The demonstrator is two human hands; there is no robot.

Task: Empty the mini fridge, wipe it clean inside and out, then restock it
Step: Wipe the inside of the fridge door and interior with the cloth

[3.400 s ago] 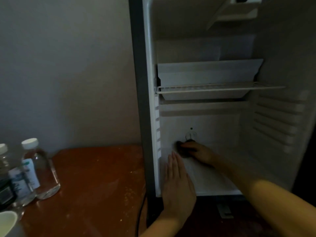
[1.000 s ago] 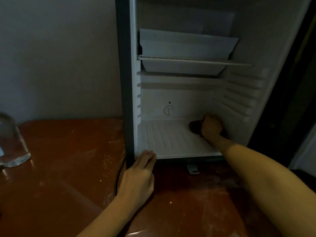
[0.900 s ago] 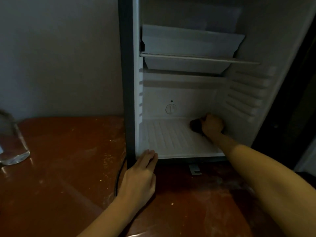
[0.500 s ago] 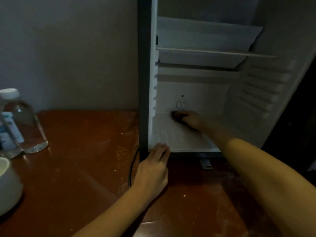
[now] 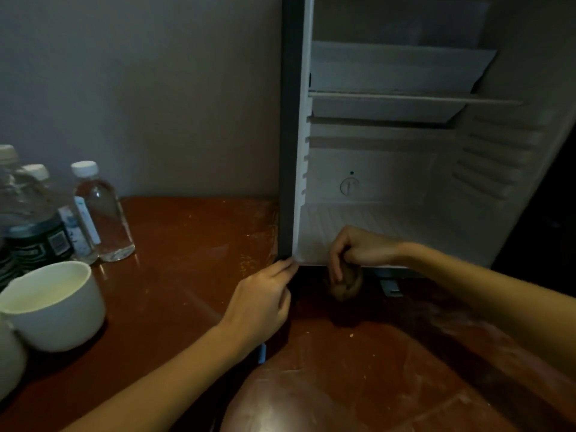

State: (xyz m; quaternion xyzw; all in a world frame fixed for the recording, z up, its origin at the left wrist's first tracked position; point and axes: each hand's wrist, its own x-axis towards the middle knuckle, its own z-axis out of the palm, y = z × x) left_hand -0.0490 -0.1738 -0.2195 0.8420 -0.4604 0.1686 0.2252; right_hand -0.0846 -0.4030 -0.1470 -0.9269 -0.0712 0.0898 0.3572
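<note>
The mini fridge (image 5: 405, 169) stands open on a reddish wooden table (image 5: 193, 244), its white inside bare except for a wire shelf (image 5: 405, 96) and a tray above it. My right hand (image 5: 358, 249) grips a small dark cloth (image 5: 346, 283) at the front lip of the fridge floor, the cloth hanging just below the edge. My left hand (image 5: 265, 299) rests on the table with its fingertips touching the fridge's lower left front corner.
Three water bottles (image 5: 99, 213) stand at the table's left, by the grey wall. A white cup (image 5: 53, 304) sits in front of them, with part of another white vessel at the left edge. A dark cord runs down beside my left wrist.
My right hand drew the cloth from the back of the fridge floor forward to its front edge. The view shifted left, bringing the bottles and cup into sight. My left hand stayed at the corner.
</note>
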